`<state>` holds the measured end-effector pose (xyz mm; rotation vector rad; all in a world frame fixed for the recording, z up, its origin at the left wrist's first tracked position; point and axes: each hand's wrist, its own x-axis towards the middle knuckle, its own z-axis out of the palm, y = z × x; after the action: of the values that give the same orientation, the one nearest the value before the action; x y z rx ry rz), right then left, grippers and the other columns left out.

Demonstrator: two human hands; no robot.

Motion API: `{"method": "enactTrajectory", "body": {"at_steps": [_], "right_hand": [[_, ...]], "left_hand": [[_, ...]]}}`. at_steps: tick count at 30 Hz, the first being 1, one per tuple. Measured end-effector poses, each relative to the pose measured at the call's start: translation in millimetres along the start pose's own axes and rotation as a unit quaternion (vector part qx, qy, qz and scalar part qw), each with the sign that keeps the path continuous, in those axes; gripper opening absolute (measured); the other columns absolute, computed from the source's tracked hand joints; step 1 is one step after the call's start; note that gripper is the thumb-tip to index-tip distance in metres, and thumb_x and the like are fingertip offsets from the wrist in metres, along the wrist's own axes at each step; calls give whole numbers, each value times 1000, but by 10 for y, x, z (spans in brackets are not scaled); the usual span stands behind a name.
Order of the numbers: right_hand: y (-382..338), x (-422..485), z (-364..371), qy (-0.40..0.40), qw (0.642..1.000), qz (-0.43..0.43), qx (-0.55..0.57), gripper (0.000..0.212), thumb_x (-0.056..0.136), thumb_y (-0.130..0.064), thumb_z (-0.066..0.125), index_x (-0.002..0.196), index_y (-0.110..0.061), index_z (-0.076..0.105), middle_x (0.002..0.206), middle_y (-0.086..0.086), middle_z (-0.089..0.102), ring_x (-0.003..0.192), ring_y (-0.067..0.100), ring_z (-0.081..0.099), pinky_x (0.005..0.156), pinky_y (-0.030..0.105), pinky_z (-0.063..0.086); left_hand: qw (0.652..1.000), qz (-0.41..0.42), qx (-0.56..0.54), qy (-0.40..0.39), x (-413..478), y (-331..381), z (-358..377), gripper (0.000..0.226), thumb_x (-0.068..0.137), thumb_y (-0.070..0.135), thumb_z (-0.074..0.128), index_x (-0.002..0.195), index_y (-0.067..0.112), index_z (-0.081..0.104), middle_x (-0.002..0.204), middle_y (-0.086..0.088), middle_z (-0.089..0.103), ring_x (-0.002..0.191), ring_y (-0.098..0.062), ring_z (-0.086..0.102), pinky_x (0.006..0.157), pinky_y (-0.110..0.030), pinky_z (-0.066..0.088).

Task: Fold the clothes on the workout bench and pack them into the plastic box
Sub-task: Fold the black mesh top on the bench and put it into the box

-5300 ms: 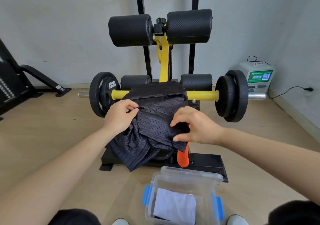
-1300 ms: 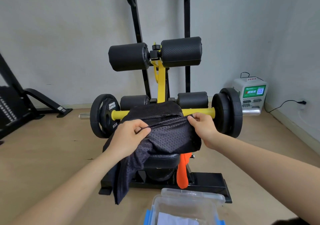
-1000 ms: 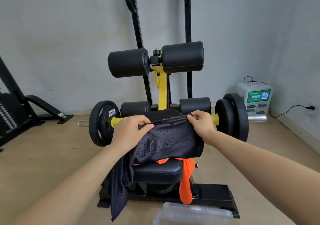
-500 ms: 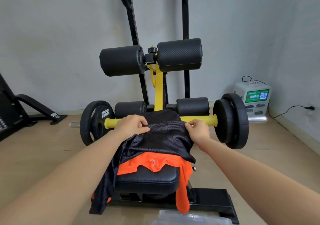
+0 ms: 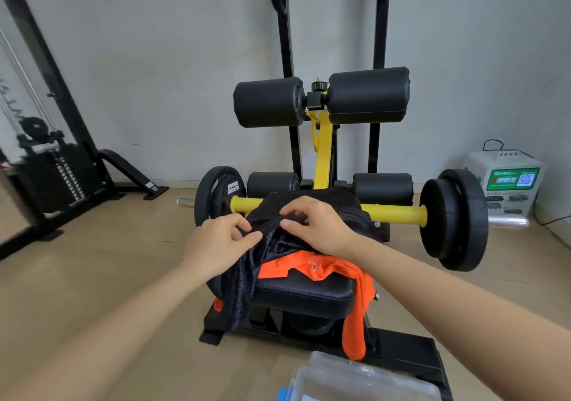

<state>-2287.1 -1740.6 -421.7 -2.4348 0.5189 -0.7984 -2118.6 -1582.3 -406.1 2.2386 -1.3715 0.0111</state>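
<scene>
A black mesh garment (image 5: 324, 206) lies bunched at the far end of the black padded bench seat (image 5: 306, 289), one part hanging down the left side. Under it an orange garment (image 5: 333, 269) spreads over the seat and dangles off the right edge. My left hand (image 5: 216, 243) pinches the black mesh at its left edge. My right hand (image 5: 315, 224) pinches the same cloth just to the right, the two hands close together. The clear plastic box (image 5: 361, 382) with blue latches shows at the bottom edge, below the bench.
A yellow bar (image 5: 395, 212) with black weight plates crosses behind the seat, under black foam rollers (image 5: 367, 94). A white charging station (image 5: 506, 184) stands at the right wall. A black gym machine (image 5: 52, 165) stands at the left. The floor is pale wood.
Both hands have come together at the middle of the black mesh, the right hand moving left. The cloth is more bunched and more of the orange garment shows.
</scene>
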Motion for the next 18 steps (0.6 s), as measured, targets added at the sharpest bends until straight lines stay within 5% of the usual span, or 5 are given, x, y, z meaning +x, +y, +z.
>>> {"method": "enactTrajectory", "body": {"at_steps": [6, 9, 14, 18], "right_hand": [[8, 3, 305, -135, 989, 3, -63, 50, 91, -47, 57, 135, -23, 59, 138, -2, 60, 130, 19, 50, 110, 42, 37], [58, -23, 363, -152, 984, 26, -86, 60, 84, -61, 50, 138, -33, 54, 140, -6, 57, 132, 23, 46, 107, 53, 37], [93, -19, 341, -158, 984, 34, -71, 60, 90, -47, 62, 146, -33, 44, 147, -6, 49, 137, 23, 37, 113, 51, 30], [57, -29, 308, -172, 981, 36, -76, 64, 90, -47, 62, 149, -35, 38, 153, -7, 40, 142, 21, 29, 116, 51, 23]], "left_hand": [[992, -57, 105, -51, -401, -103, 93, 65, 58, 82, 71, 99, 35, 52, 85, 15, 63, 86, -13, 63, 68, -32, 51], [994, -65, 70, -60, -383, -153, 90, 51, 64, 66, 81, 94, 33, 56, 78, 14, 66, 82, -12, 65, 68, -31, 51], [990, -101, -8, -97, -335, -316, -41, 21, 75, 35, 86, 87, 25, 72, 71, 12, 68, 68, -5, 66, 53, -12, 39], [987, -95, -54, -115, -357, -451, -153, 11, 81, 30, 81, 81, 23, 73, 79, 5, 71, 74, -9, 66, 63, -21, 48]]}}
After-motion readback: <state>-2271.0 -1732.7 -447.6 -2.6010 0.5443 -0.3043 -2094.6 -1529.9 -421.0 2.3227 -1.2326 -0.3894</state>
